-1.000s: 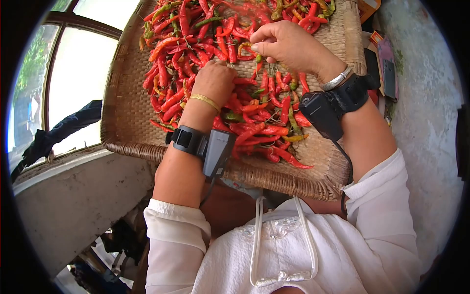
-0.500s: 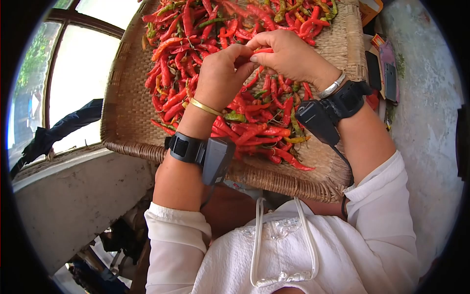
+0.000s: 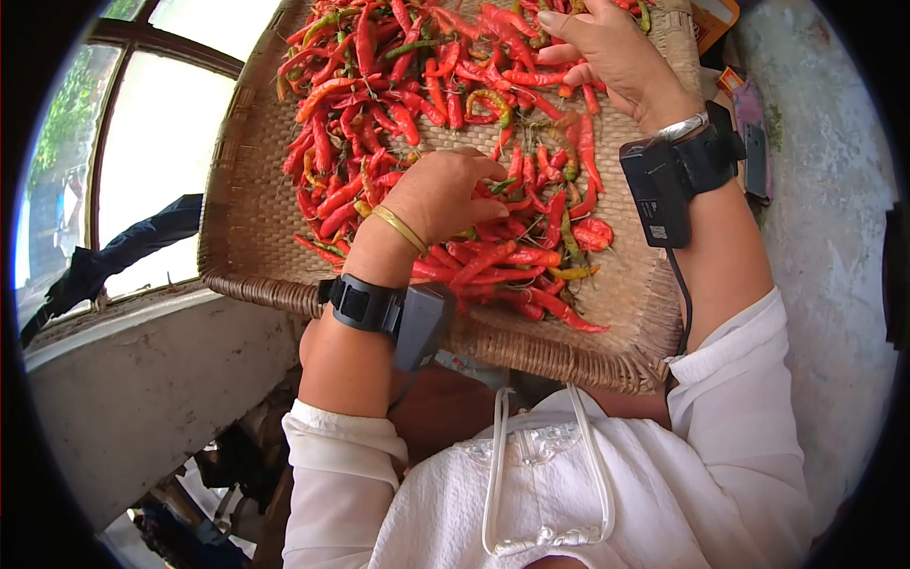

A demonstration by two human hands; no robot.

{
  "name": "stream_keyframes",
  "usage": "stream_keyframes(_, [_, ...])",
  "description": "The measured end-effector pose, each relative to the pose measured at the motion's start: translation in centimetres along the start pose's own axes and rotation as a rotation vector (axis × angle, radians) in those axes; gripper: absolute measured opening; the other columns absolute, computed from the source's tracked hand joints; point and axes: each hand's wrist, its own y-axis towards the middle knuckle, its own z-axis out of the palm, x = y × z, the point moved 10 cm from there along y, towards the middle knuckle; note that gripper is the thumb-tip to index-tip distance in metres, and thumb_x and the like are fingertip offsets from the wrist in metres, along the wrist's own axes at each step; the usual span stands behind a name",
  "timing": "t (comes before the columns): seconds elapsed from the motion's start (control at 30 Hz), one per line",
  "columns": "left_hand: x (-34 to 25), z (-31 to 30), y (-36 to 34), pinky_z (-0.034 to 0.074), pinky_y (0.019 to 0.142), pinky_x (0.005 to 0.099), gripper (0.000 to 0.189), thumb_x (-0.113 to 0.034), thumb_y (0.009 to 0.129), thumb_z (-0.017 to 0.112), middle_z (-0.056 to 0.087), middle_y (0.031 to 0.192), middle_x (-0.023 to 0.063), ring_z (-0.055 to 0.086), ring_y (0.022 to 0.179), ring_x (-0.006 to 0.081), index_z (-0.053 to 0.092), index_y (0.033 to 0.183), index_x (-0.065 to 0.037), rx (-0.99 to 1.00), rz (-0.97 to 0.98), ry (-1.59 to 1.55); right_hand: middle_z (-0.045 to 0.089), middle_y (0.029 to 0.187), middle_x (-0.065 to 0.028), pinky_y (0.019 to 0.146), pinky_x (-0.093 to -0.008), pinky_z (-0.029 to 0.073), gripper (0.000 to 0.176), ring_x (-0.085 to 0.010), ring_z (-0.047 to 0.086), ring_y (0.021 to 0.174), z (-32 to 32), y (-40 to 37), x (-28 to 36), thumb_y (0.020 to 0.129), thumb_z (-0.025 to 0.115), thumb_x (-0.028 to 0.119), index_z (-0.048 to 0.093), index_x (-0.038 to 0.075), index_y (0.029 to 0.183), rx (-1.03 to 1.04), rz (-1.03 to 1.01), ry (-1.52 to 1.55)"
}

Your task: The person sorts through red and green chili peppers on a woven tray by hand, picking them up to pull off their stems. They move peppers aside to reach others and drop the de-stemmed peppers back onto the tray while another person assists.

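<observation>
Red chili peppers (image 3: 341,114), with a few green and yellowish ones among them, lie heaped in a woven basket (image 3: 531,351). My left hand (image 3: 445,194) is low over the middle of the heap, its thumb and fingers curved apart around a gap; nothing can be made out between them. Over the upper right part of the basket is my right hand (image 3: 616,57), raised above the peppers with its fingers spread and nothing in it.
A window (image 3: 161,123) and its sill are at the left, with a dark cloth-wrapped bar (image 3: 133,242) in front. Right of the basket lie a phone (image 3: 755,156) and a pink pouch (image 3: 744,100), beside a pale wall (image 3: 834,237).
My hands have parted. The right one has moved up and right and opened, and the red pepper held between them is out of its fingers. My left hand has lowered toward the heap.
</observation>
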Motion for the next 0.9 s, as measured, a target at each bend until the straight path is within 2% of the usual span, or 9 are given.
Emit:
stream_keyframes(0.1, [0.2,1.7,-0.3,0.047,0.071,0.0351,0.028,-0.012,0.067,0.066,0.061,0.082,0.0143,0.059,0.078,0.0297,0.062,0.093,-0.003,0.142,0.006,-0.030,0.059,0.082,-0.0107,0.055,-0.0270,0.047,0.051,-0.0154,0.059,0.068,0.7,-0.4,0.0,0.078,0.063,0.027,0.049,0.001,0.118,0.038,-0.026,-0.247])
stream_keyframes(0.2, [0.9,1.6,-0.2,0.047,0.069,0.0356,0.024,-0.010,0.067,0.064,0.061,0.079,0.0141,0.059,0.076,0.0289,0.063,0.090,-0.002,0.147,-0.038,0.072,0.063,0.085,-0.0100,0.066,-0.0287,0.047,0.034,-0.0155,0.059,0.074,5.5,-3.0,0.4,0.081,0.058,0.019,0.055,-0.002,0.108,0.448,-0.073,-0.487])
stream_keyframes(0.37, [0.6,-2.0,0.1,0.047,0.062,0.0327,0.019,-0.007,0.069,0.063,0.061,0.074,0.0139,0.059,0.066,0.0267,0.064,0.087,-0.002,-0.221,-0.015,0.096,0.062,0.086,-0.0159,0.070,-0.0325,0.046,0.038,-0.0244,0.060,0.076,9.1,-6.1,-0.4,0.072,0.058,0.015,0.056,-0.001,0.106,0.659,-0.142,-0.657])
stream_keyframes(0.43, [0.1,-3.1,-0.1,0.047,0.061,0.0307,0.020,-0.007,0.070,0.063,0.061,0.074,0.0131,0.059,0.064,0.0246,0.063,0.089,-0.002,-0.272,-0.025,0.025,0.062,0.080,-0.0181,0.070,-0.0385,0.046,0.027,-0.0309,0.060,0.079,9.2,-6.4,1.0,0.073,0.062,0.022,0.062,0.000,0.090,0.583,-0.235,-0.592])
stream_keyframes(0.6, [1.2,-4.4,-0.7,0.047,0.059,0.0264,0.023,-0.008,0.072,0.065,0.062,0.074,0.0106,0.058,0.061,0.0189,0.061,0.094,-0.002,-0.426,-0.115,-0.245,0.061,0.074,-0.0175,0.067,-0.0388,0.046,0.025,-0.0323,0.060,0.073,8.2,-5.3,0.1,0.074,0.062,0.022,0.061,0.001,0.088,0.506,-0.130,-0.589])
stream_keyframes(0.7, [2.9,-6.1,-1.6,0.049,0.061,0.0346,0.023,-0.015,0.071,0.065,0.063,0.073,0.0124,0.061,0.067,0.0280,0.061,0.091,-0.006,-0.519,-0.236,-0.119,0.060,0.071,-0.0169,0.065,-0.0383,0.046,0.025,-0.0308,0.059,0.067,7.3,-5.1,0.7,0.075,0.062,0.022,0.061,0.001,0.089,0.564,-0.057,-0.720])
stream_keyframes(0.77, [3.2,-5.9,-1.2,0.048,0.062,0.0348,0.023,-0.016,0.070,0.066,0.063,0.073,0.0130,0.061,0.067,0.0274,0.062,0.089,-0.005,-0.422,-0.159,0.112,0.055,0.059,-0.0044,0.050,-0.0239,0.042,0.016,-0.0110,0.053,0.054,6.7,-5.3,0.2,0.080,0.056,0.014,0.059,-0.001,0.085,0.622,0.062,-0.629])
stream_keyframes(0.83, [3.9,-4.7,-1.0,0.048,0.063,0.0351,0.021,-0.016,0.069,0.067,0.062,0.073,0.0131,0.061,0.068,0.0277,0.063,0.087,-0.005,-0.321,-0.184,0.053,0.056,0.065,-0.0018,0.048,-0.0211,0.041,0.021,-0.0077,0.054,0.059,5.8,-3.7,-1.6,0.083,0.056,0.019,0.060,0.001,0.093,0.530,0.187,-0.462])
stream_keyframes(0.9, [2.7,-1.6,-0.6,0.048,0.063,0.0349,0.022,-0.017,0.068,0.067,0.063,0.072,0.0126,0.061,0.067,0.0285,0.064,0.087,-0.005,-0.043,-0.117,-0.074,0.061,0.070,-0.0084,0.050,-0.0250,0.045,0.027,-0.0131,0.059,0.060,1.0,-1.5,1.0,0.079,0.061,0.021,0.062,0.000,0.095,-0.040,-0.068,0.078])
